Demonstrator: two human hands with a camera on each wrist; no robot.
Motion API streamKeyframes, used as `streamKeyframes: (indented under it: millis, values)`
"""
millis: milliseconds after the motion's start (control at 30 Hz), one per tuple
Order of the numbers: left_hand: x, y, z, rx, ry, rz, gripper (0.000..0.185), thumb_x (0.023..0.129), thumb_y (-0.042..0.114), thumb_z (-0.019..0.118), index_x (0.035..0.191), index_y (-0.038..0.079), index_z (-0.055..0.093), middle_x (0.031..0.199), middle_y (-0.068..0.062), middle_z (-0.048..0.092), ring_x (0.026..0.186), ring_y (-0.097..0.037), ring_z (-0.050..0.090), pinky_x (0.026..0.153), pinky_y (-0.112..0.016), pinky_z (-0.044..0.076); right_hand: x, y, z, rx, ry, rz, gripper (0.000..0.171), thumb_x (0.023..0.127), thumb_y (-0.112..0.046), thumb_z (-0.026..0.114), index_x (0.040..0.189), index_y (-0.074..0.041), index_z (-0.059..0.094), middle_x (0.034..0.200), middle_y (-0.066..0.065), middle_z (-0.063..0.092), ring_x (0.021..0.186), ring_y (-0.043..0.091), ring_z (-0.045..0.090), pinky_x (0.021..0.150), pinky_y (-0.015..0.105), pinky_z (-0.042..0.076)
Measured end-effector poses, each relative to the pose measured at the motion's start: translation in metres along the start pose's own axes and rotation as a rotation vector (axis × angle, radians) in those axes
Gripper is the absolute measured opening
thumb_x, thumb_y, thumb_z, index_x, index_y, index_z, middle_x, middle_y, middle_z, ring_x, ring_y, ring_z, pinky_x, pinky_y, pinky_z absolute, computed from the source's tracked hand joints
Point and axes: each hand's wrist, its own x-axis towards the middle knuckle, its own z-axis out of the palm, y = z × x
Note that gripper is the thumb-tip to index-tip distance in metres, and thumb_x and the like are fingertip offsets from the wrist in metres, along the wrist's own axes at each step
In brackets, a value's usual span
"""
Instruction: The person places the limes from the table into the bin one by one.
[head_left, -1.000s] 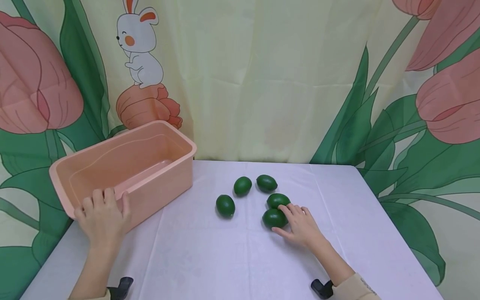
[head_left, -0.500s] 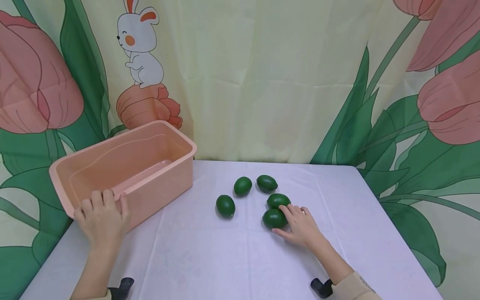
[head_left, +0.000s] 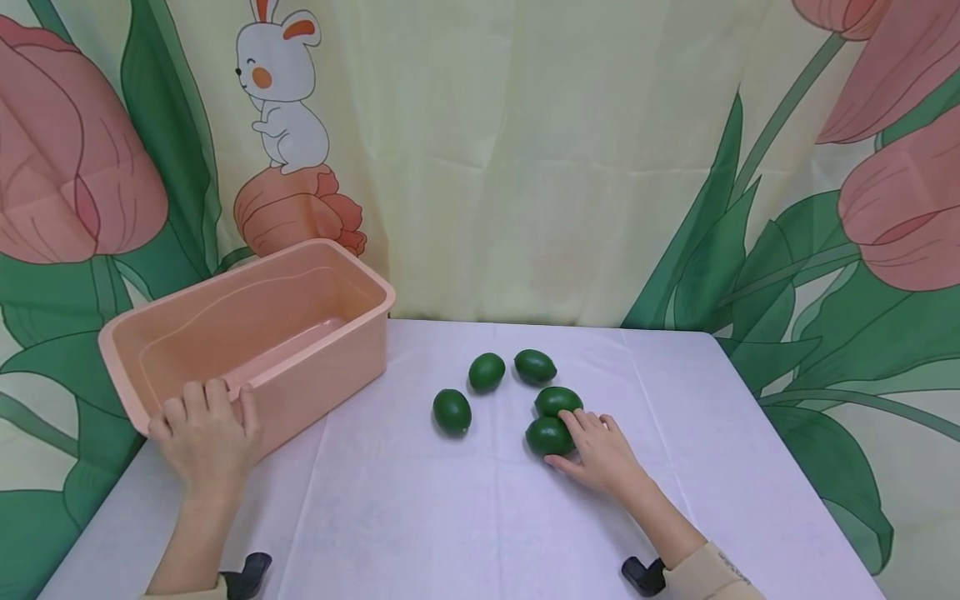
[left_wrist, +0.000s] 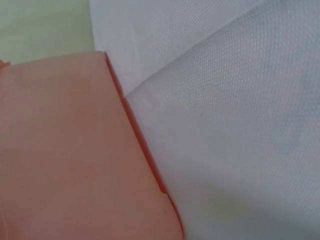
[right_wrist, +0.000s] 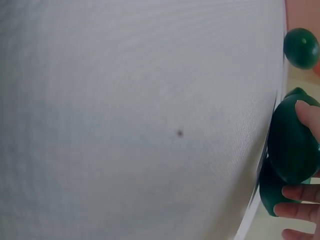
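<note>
**Getting a clean hold on the nearest lime**

The right hand's fingers point(head_left: 581, 422) lie loosely curved over the nearest lime point(head_left: 547, 436), with the thumb low at its near side; in the right wrist view fingertips point(right_wrist: 306, 111) touch the dark green skin, but the fruit does not look lifted or fully pinched. The right hand point(head_left: 600, 454) rests on the white tablecloth point(head_left: 465, 517), a little right of the table's middle.

To do this well, I judge the thumb and fingers should close on opposite sides of this one lime, since the second lime point(head_left: 557, 401) sits touching or just behind it and could roll if nudged. The skin looks smooth, so a full wrap suits better than a fingertip pinch.

The left hand point(head_left: 206, 437) has its fingers side by side, draped over the near rim of the pink bin point(head_left: 322, 350) at the table's back left corner, steadying it. Three more limes point(head_left: 486, 372) lie between bin and hand.
</note>
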Motion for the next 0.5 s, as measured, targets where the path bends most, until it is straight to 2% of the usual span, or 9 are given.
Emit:
streamKeyframes:
  millis: [500]
  values:
    - [0.0004, -0.0001, 0.0007, 0.002, 0.004, -0.018, 0.055, 0.091, 0.040, 0.027, 0.092, -0.012, 0.045, 0.088, -0.030, 0.042, 0.081, -0.045, 0.036, 0.071, -0.056, 0.027, 0.0028, -0.0038, -0.0006, -0.039, 0.054, -0.052, 0.071, 0.075, -0.054, 0.064, 0.122, -0.003, 0.049, 0.108, 0.012, 0.056, 0.102, 0.026, 0.053, 0.085, 0.050, 0.039]
